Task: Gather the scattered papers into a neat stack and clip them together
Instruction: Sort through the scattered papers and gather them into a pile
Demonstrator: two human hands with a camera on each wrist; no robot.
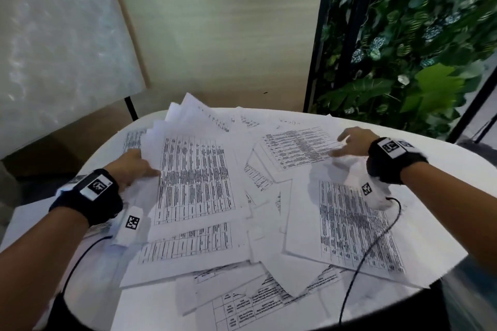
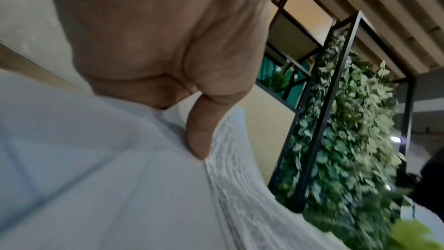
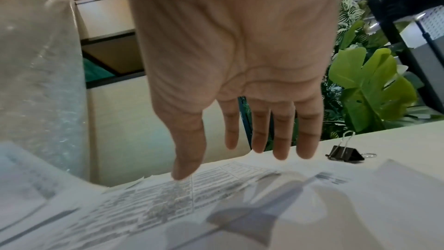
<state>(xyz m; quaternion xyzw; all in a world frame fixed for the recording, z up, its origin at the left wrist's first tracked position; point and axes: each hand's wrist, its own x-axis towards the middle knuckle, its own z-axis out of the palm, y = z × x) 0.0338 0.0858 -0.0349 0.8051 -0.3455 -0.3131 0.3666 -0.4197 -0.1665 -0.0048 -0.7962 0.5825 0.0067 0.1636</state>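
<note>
1. papers [image 1: 269, 209] lie scattered across the desk [image 1: 443, 169]; your left hand [image 1: 131, 166] pinches a fanned bunch (loosely squared), which could slip.
2. your right hand [image 1: 349, 142], fingers [image 3: 283, 140] spread, may crumple sheets or push some off the edge.

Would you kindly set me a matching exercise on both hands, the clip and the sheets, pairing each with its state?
Things:
1. left hand
2. right hand
3. small black metal binder clip
4. white printed paper sheets

States:
A. lying on the white table, untouched
B. fingers spread, over a sheet
C. scattered, overlapping
D. gripping a bundle of sheets

Pairs: 1-D, 2-B, 3-A, 4-C
</note>
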